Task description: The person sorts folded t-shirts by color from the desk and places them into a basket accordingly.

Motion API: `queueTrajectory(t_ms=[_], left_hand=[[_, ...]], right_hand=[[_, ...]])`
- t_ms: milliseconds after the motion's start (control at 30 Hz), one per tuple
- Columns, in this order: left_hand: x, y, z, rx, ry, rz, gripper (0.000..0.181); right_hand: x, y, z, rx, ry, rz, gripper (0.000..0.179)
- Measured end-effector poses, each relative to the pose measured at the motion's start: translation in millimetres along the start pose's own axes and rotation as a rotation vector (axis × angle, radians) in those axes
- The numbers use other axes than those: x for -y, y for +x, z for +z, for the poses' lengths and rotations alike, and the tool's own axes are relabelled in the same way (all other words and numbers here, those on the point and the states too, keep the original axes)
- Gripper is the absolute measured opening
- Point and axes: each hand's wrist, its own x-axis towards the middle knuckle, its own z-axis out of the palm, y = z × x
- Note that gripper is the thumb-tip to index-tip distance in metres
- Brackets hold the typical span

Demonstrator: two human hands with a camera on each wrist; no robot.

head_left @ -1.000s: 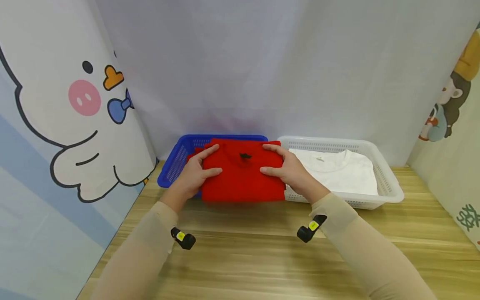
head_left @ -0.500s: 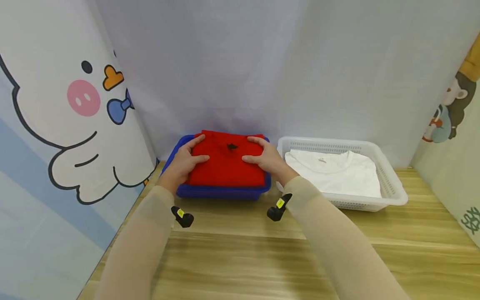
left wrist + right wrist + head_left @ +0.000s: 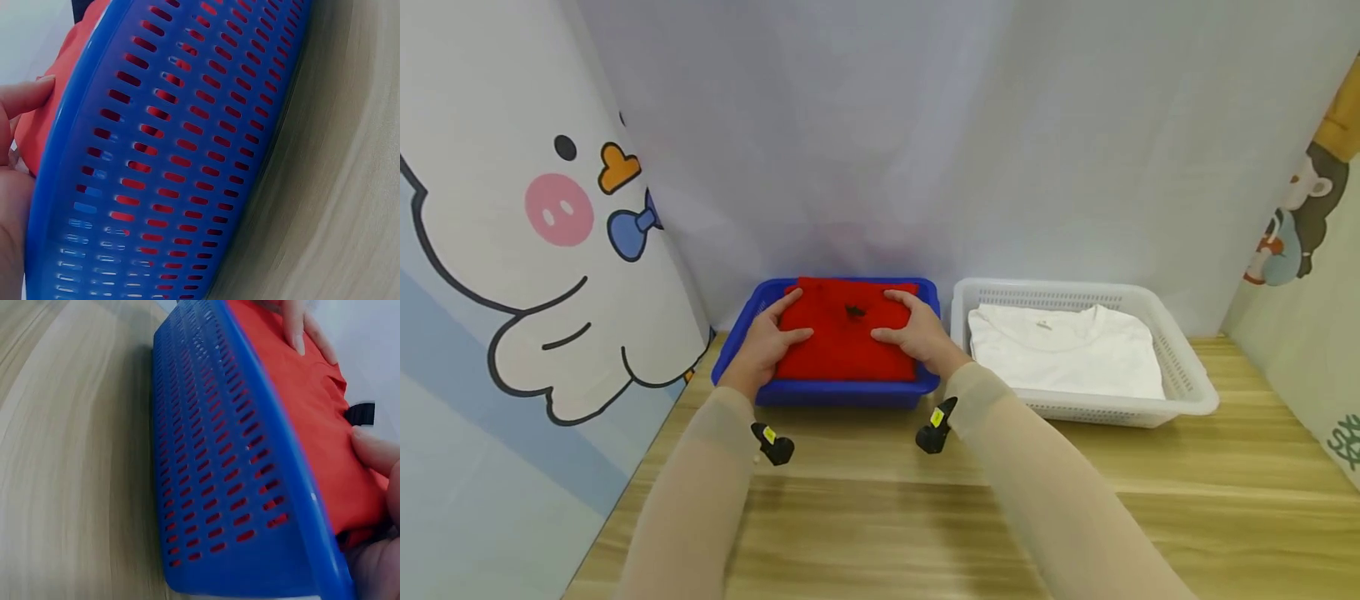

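Observation:
A folded red T-shirt (image 3: 846,350) with a dark neck label lies inside the blue plastic basket (image 3: 842,392), over more red cloth seen through the slots. My left hand (image 3: 763,346) holds its left side, with thumb and index finger spread on top. At the opposite side my right hand (image 3: 923,335) grips the shirt in the same way; in the right wrist view its thumb (image 3: 372,450) presses on the cloth near the label. The other fingers of both hands are largely hidden between the shirt and the basket walls.
Right of the blue basket stands a white plastic basket (image 3: 1183,367) with a folded white T-shirt (image 3: 1063,354) in it. Both baskets sit on a wood-grain table (image 3: 880,517), close to a pale curtain (image 3: 880,150). A cartoon-printed cloth (image 3: 512,250) hangs at the left.
Both hands have carried the red T-shirt left and down, from in front of the gap between the baskets into the blue basket. In the last half second it has sunk lower inside the rim.

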Motion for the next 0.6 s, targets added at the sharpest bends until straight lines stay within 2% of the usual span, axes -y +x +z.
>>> queueTrajectory(t_ms=[233, 600], left_hand=[[7.3, -3.4, 0.0, -0.037, 0.005, -0.027, 0.075], [8.5, -1.3, -2.9, -0.062, 0.094, -0.024, 0.075]], right_hand=[[-4.9, -0.5, 13.3, -0.018, -0.05, 0.019, 0.071], [-5.0, 5.5, 22.4, -0.018, -0.098, 0.006, 0.07]])
